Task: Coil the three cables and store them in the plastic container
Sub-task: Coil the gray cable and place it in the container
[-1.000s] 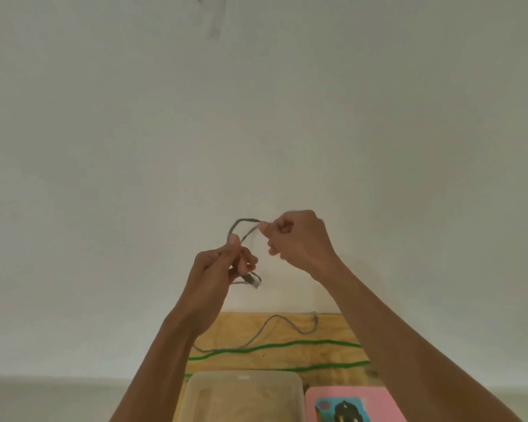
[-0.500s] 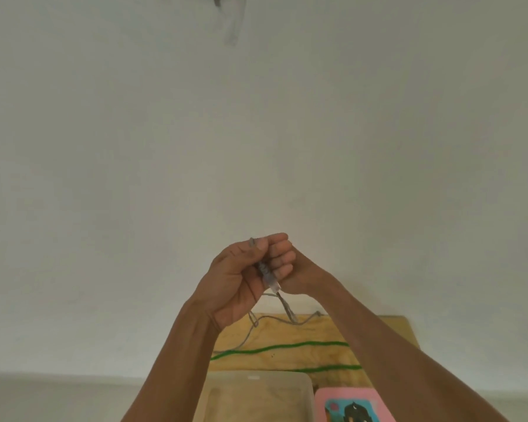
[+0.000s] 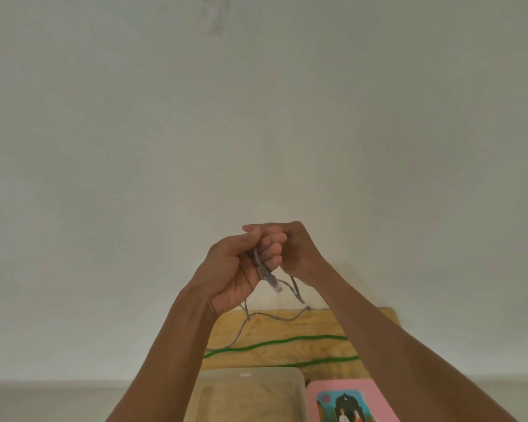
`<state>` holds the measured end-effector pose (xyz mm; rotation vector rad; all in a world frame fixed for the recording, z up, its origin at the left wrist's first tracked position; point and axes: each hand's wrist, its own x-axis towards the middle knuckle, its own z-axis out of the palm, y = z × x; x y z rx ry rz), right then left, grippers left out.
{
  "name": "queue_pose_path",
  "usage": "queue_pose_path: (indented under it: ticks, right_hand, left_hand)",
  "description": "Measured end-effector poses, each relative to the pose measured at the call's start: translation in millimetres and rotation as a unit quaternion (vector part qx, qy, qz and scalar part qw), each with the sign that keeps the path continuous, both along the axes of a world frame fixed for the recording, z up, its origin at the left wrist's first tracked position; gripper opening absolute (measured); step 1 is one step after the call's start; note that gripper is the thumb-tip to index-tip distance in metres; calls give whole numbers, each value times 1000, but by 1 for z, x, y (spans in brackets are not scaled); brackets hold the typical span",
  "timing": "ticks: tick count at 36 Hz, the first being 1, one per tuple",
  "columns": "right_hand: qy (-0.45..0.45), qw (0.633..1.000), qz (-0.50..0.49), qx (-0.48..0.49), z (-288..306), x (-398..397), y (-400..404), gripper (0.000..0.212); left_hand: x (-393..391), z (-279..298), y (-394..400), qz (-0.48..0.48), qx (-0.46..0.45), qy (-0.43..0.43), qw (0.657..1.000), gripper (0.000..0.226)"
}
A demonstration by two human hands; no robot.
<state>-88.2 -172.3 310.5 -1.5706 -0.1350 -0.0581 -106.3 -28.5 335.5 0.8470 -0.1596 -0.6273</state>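
Note:
My left hand (image 3: 235, 269) and my right hand (image 3: 299, 254) are raised together in front of the white wall, both closed on a thin grey cable (image 3: 258, 260). Its clear plug (image 3: 275, 283) sticks out below my left fingers. The rest of the grey cable hangs down onto the wooden table (image 3: 290, 330) and trails left. A green cable (image 3: 275, 342) lies across the table in two lines. The clear plastic container (image 3: 250, 397) sits at the bottom edge, between my forearms; I see nothing inside it.
A pink box lid with a picture (image 3: 348, 400) lies right of the container. The white wall stands right behind the table. A pale strip (image 3: 217, 16) hangs on the wall at the top.
A second ago my hands were apart with a loop of grey cable between them. They have since come together, the loop has closed into my fists, and the view has shifted slightly.

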Motion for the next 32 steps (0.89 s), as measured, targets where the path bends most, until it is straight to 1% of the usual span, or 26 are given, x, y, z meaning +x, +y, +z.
queue_pose_path:
  ticks: [3, 4, 5, 6, 8, 12, 14, 16, 18, 21, 23, 25, 26, 29, 30, 31, 32]
  right_hand:
    - [5, 999, -4, -34, -9, -3, 1, 25]
    - [14, 999, 5, -39, -14, -4, 1, 27]
    - [24, 998, 9, -57, -19, -6, 4, 35]
    - [18, 995, 2, -94, -23, -10, 8, 41]
    - [20, 992, -7, -126, -30, -20, 14, 35]
    - [-14, 987, -6, -159, -35, -28, 24, 28]
    - [-32, 983, -16, -183, -37, -27, 25, 25]
    - [-35, 978, -37, -203, -35, -27, 24, 31]
    - [-27, 976, -35, -213, -32, -30, 20, 36]
    - [-31, 966, -4, -256, -26, -36, 17, 43]
    - [-47, 957, -5, -285, -23, -38, 12, 37]
    - [-70, 954, -20, -292, -16, -35, 1, 22]
    - [-87, 951, -24, -294, -11, -32, -5, 16]
    - [-142, 934, -21, -327, 18, -27, -22, 9]
    - [-162, 927, -19, -338, 30, -25, -26, 9]
    - [-173, 924, -15, -341, 40, -22, -31, 10]
    - [-179, 924, -11, -337, 48, -18, -35, 10]
  left_hand:
    - [3, -1, -6, 28, -26, 1, 999, 27]
    - [5, 0, -8, 42, -34, -1, 999, 27]
    - [8, 0, -10, 56, -40, -6, 998, 26]
    - [11, 1, -11, 66, -46, -14, 997, 27]
    - [19, 5, -11, 84, -45, -36, 995, 29]
    - [34, 4, -9, 152, 5, -88, 984, 30]
    - [40, 2, -7, 168, 39, -111, 979, 29]
    - [46, 0, -5, 175, 73, -138, 972, 29]
    - [50, 0, -3, 187, 102, -165, 963, 27]
    - [56, -3, 2, 210, 161, -221, 939, 23]
    - [60, -6, 8, 219, 233, -276, 906, 22]
    - [63, -8, 15, 213, 312, -332, 865, 21]
    - [63, -10, 17, 200, 338, -352, 850, 21]
    - [55, -14, 18, 132, 391, -391, 823, 24]
    - [50, -16, 17, 109, 396, -391, 824, 28]
    - [44, -17, 15, 89, 387, -381, 835, 35]
    - [38, -18, 13, 70, 365, -357, 857, 45]
